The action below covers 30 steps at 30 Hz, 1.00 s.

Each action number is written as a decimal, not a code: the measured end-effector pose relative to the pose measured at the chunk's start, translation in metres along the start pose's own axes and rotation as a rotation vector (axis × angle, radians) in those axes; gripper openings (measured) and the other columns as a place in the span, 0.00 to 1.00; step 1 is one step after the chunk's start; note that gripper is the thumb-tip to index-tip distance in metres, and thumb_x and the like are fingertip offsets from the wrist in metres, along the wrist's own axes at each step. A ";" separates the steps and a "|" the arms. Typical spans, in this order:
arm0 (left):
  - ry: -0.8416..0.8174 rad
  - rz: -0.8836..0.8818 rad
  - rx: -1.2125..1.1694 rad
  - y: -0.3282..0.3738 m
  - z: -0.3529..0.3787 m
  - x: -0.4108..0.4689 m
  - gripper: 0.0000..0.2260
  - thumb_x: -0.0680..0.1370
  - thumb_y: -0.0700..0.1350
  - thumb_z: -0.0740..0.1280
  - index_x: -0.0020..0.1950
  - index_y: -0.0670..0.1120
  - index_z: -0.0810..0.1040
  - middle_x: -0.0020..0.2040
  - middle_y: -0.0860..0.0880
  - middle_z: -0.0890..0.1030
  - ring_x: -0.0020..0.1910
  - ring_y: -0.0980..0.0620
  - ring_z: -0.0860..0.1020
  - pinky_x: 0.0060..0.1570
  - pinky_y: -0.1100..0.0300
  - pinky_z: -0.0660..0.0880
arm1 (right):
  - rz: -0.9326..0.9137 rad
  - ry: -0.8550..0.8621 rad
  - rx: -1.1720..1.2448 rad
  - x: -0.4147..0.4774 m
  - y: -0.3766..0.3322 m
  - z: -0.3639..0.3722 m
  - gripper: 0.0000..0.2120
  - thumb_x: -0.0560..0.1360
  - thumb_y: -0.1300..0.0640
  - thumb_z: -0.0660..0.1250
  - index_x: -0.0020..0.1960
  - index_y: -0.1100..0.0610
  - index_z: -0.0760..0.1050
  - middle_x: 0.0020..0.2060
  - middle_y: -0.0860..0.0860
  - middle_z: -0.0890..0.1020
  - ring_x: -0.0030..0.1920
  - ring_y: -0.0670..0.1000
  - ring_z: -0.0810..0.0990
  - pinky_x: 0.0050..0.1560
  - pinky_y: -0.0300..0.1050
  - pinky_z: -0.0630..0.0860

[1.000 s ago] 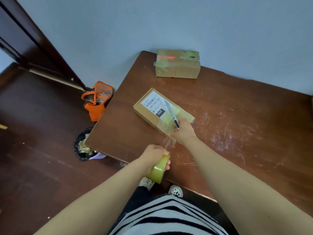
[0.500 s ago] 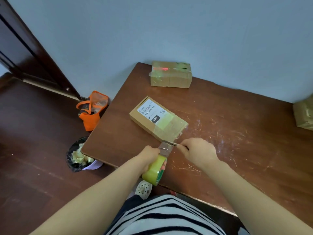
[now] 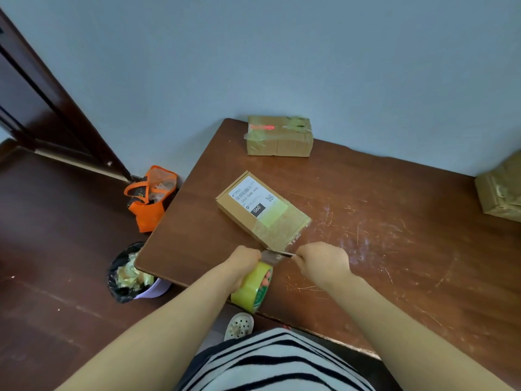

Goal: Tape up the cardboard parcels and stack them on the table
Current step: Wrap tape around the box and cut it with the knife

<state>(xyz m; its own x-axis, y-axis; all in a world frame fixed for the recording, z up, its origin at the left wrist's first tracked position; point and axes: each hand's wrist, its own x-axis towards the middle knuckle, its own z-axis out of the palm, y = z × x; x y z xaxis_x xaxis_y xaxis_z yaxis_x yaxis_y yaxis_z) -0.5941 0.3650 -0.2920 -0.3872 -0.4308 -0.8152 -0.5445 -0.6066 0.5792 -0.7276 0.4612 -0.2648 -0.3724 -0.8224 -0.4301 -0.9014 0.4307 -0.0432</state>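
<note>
A flat cardboard parcel (image 3: pixel 255 206) with a white shipping label lies on the brown table (image 3: pixel 394 249), its near end covered in clear tape. My left hand (image 3: pixel 244 259) grips a yellow-green tape roll (image 3: pixel 252 289) just below the parcel's near corner. A short strip of tape (image 3: pixel 269 256) runs from the roll up to the parcel. My right hand (image 3: pixel 321 261) holds a small knife (image 3: pixel 283 253), and its blade lies across that strip. A taped parcel (image 3: pixel 279 136) sits at the table's far edge by the wall. Another parcel (image 3: pixel 500 190) shows at the right edge of the view.
An orange bag (image 3: pixel 150 198) stands on the floor left of the table. A black-lined bin (image 3: pixel 131 273) full of tape scraps sits below the table's near left corner. A dark door frame (image 3: pixel 56 108) runs along the left. The wall (image 3: pixel 310 66) backs the table.
My right hand has come off the parcel's top and swung the knife down to the tape strip by the roll. My left hand and the roll moved slightly closer to the parcel.
</note>
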 end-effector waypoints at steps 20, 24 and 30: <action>-0.006 0.012 0.108 0.014 0.013 0.007 0.10 0.80 0.34 0.53 0.51 0.32 0.72 0.25 0.40 0.76 0.19 0.47 0.72 0.23 0.60 0.71 | 0.069 -0.075 -0.110 -0.021 -0.010 0.002 0.13 0.71 0.73 0.60 0.34 0.58 0.64 0.29 0.50 0.67 0.31 0.53 0.69 0.33 0.45 0.68; 0.004 -0.008 0.086 0.023 0.004 0.003 0.12 0.81 0.37 0.53 0.48 0.34 0.75 0.24 0.42 0.76 0.19 0.49 0.73 0.23 0.62 0.72 | 0.126 -0.095 0.054 -0.015 0.012 0.023 0.10 0.79 0.60 0.60 0.40 0.56 0.74 0.33 0.48 0.73 0.34 0.52 0.74 0.34 0.43 0.69; -0.146 -0.078 0.228 0.029 -0.004 -0.008 0.11 0.82 0.40 0.55 0.48 0.36 0.74 0.24 0.45 0.77 0.19 0.51 0.73 0.22 0.65 0.71 | 0.243 -0.196 0.270 -0.014 0.069 0.046 0.18 0.81 0.46 0.57 0.66 0.50 0.74 0.62 0.51 0.73 0.60 0.54 0.75 0.58 0.49 0.75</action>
<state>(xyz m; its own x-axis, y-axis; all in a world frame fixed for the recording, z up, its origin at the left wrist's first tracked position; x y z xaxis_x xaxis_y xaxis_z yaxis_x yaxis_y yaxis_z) -0.6041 0.3480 -0.2688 -0.4321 -0.2777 -0.8580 -0.7236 -0.4611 0.5136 -0.7742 0.5193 -0.3030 -0.4944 -0.6097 -0.6195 -0.6926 0.7070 -0.1430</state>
